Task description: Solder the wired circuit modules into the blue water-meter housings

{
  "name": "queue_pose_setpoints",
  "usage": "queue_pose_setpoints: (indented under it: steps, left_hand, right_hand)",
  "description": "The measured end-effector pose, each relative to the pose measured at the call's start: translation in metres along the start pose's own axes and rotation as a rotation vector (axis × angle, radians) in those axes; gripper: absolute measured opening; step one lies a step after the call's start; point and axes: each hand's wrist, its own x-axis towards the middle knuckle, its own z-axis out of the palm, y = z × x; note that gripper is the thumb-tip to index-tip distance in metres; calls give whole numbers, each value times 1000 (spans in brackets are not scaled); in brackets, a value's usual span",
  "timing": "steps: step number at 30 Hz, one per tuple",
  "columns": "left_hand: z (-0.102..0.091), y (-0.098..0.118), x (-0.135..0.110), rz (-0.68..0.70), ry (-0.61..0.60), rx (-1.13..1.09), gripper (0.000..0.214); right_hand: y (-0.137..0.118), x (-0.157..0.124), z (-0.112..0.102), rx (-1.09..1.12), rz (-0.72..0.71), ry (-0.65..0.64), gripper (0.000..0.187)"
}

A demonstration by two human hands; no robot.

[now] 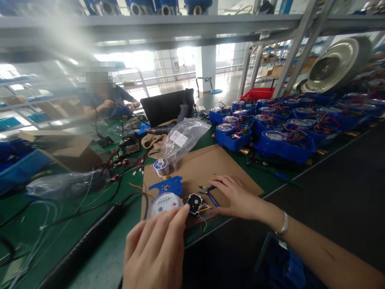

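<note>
My left hand (pixel 156 245) is curled over the near edge of a round white water meter dial (pixel 164 202), its fingertips partly hidden behind the hand. Behind the dial lies a blue bracket (pixel 168 186) with a brass fitting. A square black part (pixel 195 203) with thin coloured wires sits just right of my left fingertips. My right hand (pixel 236 196) is open, thumb and fingers spread around the blue handles of small cutters (pixel 212 195), which lie on a cardboard sheet (pixel 234 168). Its fingertips are at the handles; I cannot tell how firmly they touch.
A solder spool (pixel 161 165) and a plastic bag (pixel 186 138) lie toward the back. Several blue meter housings (pixel 282 140) with loose wires crowd the right. Black tubing (pixel 81 245) and cables cross the left. A person (pixel 104 96) sits across the bench beneath an overhead shelf (pixel 168 28).
</note>
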Motion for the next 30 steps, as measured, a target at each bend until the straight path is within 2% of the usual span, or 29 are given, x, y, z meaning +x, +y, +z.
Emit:
queue_pose_setpoints:
  steps: [3, 7, 9, 13, 15, 18, 21, 23, 26, 30]
  left_hand:
    - [10, 2, 36, 17, -297, 48, 38]
    - [28, 14, 68, -9, -738, -41, 21]
    - [34, 15, 75, -24, -827, -103, 15]
    - [35, 12, 79, -84, -843, -107, 17]
    - [34, 11, 80, -118, -837, -102, 21]
    - [33, 9, 82, -152, -835, -93, 23]
    - [34, 10, 85, -168, -838, -86, 22]
    - [35, 12, 87, -170, -845, -85, 22]
    - [35, 15, 89, -160, -848, -90, 22]
    - [28, 15, 92, -191, -790, -96, 22]
  right_hand:
    - [0, -9, 2, -59, 59, 59, 56]
    - [10, -9, 2, -135, 185, 195, 35]
    - [17, -6, 3, -154, 234, 262, 32]
    - [21, 4, 8, -153, 278, 344, 33]
    - [11, 6, 11, -119, 254, 380, 41]
    - [-16, 2, 18, 7, 141, 378, 49]
    - [-43, -3, 29, 171, 45, 327, 39]
    - [-54, -2, 37, 250, 60, 339, 27]
    - [-60, 5, 44, 354, 98, 383, 14]
    - [-59, 14, 43, 535, 63, 380, 13]
